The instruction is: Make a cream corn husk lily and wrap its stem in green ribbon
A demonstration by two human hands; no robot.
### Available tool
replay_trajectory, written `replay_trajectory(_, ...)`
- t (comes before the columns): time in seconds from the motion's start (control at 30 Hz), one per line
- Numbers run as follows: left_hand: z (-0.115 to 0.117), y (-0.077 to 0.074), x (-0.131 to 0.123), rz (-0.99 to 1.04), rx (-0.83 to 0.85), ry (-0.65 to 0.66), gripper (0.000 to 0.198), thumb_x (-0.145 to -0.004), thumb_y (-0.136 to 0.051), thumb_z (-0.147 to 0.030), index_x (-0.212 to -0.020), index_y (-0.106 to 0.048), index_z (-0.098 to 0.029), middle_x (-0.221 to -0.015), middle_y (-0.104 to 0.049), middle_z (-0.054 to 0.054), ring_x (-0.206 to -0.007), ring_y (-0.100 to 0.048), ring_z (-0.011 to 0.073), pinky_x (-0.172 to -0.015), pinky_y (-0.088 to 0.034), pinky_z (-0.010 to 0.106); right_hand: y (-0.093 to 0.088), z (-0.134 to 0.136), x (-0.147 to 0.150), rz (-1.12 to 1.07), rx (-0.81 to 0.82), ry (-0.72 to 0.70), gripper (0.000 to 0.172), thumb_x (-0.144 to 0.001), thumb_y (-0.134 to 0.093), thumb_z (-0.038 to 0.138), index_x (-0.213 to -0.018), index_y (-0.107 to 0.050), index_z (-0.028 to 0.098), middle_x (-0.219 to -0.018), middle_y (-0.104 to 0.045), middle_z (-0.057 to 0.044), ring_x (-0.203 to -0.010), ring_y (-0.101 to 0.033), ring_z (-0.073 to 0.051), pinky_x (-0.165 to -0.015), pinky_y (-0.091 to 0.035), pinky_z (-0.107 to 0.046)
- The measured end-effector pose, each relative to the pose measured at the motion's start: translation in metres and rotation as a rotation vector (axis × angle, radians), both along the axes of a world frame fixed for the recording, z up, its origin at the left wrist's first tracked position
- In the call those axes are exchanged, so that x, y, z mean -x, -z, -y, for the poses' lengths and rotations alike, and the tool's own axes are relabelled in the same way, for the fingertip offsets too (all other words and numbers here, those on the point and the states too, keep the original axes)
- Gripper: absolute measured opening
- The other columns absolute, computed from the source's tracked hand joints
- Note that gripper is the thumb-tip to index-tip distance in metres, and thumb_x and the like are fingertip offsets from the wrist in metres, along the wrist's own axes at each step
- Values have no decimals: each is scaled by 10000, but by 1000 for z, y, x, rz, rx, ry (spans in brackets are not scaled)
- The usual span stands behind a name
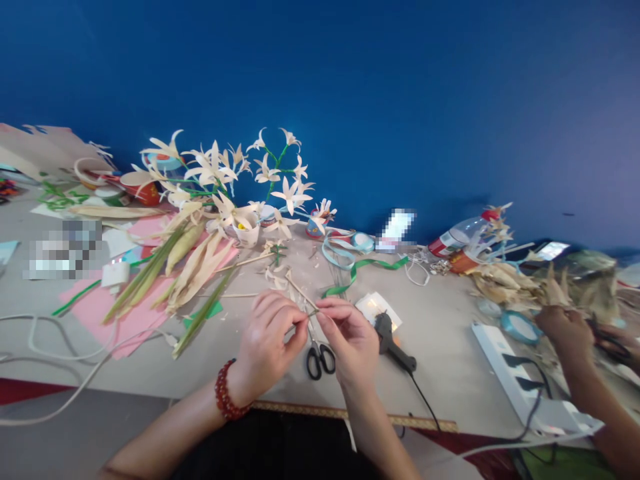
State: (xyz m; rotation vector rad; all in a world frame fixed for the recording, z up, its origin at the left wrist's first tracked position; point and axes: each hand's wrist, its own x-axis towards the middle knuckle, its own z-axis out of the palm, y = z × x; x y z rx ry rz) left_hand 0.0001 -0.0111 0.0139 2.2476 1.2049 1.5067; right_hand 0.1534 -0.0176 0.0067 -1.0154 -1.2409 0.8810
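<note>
Near the table's front, my left hand [270,340], with a red bead bracelet at the wrist, is closed in a pinch. Its fingertips meet a thin dark strand that runs toward my right hand [353,337]. My right thumb and fingers are closed on the end of a thin pale stick [299,290], which slants up and to the left. Below and between the hands lie black-handled scissors [320,360], their blades partly hidden. A black glue gun [395,343] rests just right of my right hand.
White husk flowers [215,167] stand in cups at the back. Corn husks [197,273] lie on pink paper [135,313] at left. Green ribbon [380,265] curls behind my hands. At right are a power strip [520,380], a bottle [455,237] and a co-worker's hands [567,337].
</note>
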Motion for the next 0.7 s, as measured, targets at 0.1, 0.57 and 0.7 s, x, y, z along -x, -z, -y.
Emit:
replay_trajectory(0.1, 0, 0, 0, 4, -4, -4, 137, -823, -589, -83, -807, -556, -215, -743, -637, 10, -742, -591, 176, -846, -477, 401, -1, 0, 0, 15, -13, 0, 52, -838, -700, 172, -830, -703, 224, -928, -708, -63, -947, -646, -224, -866, -503, -400)
replay_trajectory(0.57, 1, 1, 1, 11, 21, 8, 145, -821, -590, -75, -831, -561, -217, -763, -638, 16, -761, -587, 185, -870, -474, 422, -2, 0, 2, 189, -154, 84, 58, -835, -690, 174, -857, -710, 224, -878, -714, -72, -874, -666, -234, -835, -527, -420)
replay_trajectory(0.7, 1, 1, 1, 15, 28, 20, 144, -822, -591, -77, -834, -565, -218, -756, -636, 15, -757, -583, 183, -866, -475, 419, -5, 1, 4, 241, -190, 107, 80, -843, -669, 162, -871, -698, 231, -860, -712, -66, -859, -665, -236, -832, -530, -429)
